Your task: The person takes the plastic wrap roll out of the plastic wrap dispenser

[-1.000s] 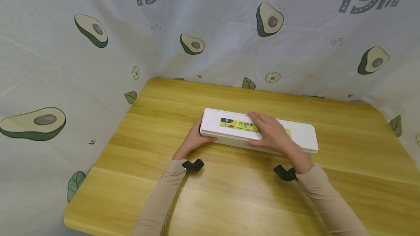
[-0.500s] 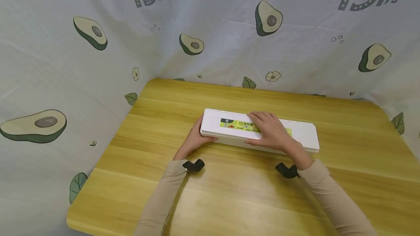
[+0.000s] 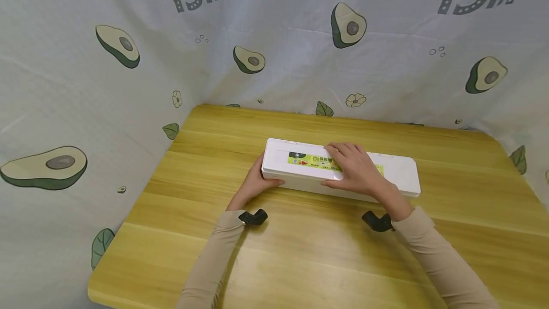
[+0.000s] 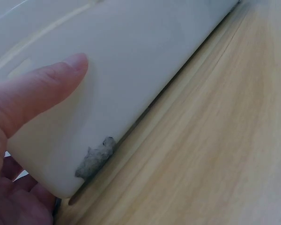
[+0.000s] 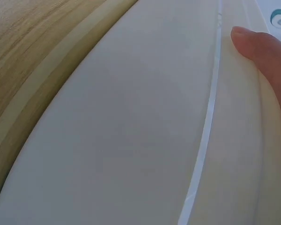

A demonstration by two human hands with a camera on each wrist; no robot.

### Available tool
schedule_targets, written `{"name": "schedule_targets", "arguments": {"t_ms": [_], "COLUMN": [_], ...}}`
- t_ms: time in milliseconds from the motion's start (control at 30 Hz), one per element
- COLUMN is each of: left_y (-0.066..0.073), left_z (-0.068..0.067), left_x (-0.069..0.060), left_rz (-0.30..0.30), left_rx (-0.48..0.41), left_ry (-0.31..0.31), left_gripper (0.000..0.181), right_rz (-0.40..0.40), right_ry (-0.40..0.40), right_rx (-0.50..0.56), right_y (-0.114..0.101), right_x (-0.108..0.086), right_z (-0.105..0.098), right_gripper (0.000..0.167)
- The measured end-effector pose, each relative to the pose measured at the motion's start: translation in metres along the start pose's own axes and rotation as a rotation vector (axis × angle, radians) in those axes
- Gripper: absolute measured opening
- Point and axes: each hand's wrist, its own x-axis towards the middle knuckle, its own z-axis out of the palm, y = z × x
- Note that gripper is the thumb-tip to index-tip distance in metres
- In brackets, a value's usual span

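A long white cling film box [image 3: 274,155] with a yellow-green label [image 3: 317,160] lies across the wooden table in the head view. My left hand [image 3: 255,182] grips its left end, thumb on the front face and fingers round the far side. Over the lid near the middle, my right hand [image 3: 353,169] holds the box with its thumb at the front edge and fingers across the top. The left wrist view shows the left thumb [image 4: 51,86] on the pale side and a grey patch [image 4: 96,157] at the lower corner. A bright seam [image 5: 208,117] runs below the right thumb [image 5: 262,44].
The wooden table [image 3: 193,156] has rounded corners. A pale curtain [image 3: 296,75] printed with avocados hangs along its back and left sides. Black camera mounts [image 3: 253,217] sit on both wrists over beige sleeves.
The box's top face has risen slightly against the table, and its right end has shifted a little to the right with my right hand. My left hand stays in place.
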Motion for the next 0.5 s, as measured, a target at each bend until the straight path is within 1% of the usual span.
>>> {"name": "schedule_targets", "arguments": {"t_ms": [167, 300, 500], "left_y": [0.018, 0.020, 0.020], "left_z": [-0.001, -0.001, -0.001], "left_x": [-0.006, -0.007, -0.007], "left_rz": [-0.007, -0.032, -0.046], "left_rx": [0.015, 0.016, 0.017], "left_ry": [-0.022, -0.028, -0.027], "left_gripper": [0.095, 0.098, 0.098], "right_rz": [0.007, 0.011, 0.013], "right_ry": [-0.008, 0.004, 0.023], "right_rx": [-0.009, -0.017, -0.027], "right_y": [0.001, 0.003, 0.007], "right_x": [-0.001, -0.004, -0.010], "right_z": [-0.004, -0.006, -0.006], "right_gripper": [0.090, 0.090, 0.091]}}
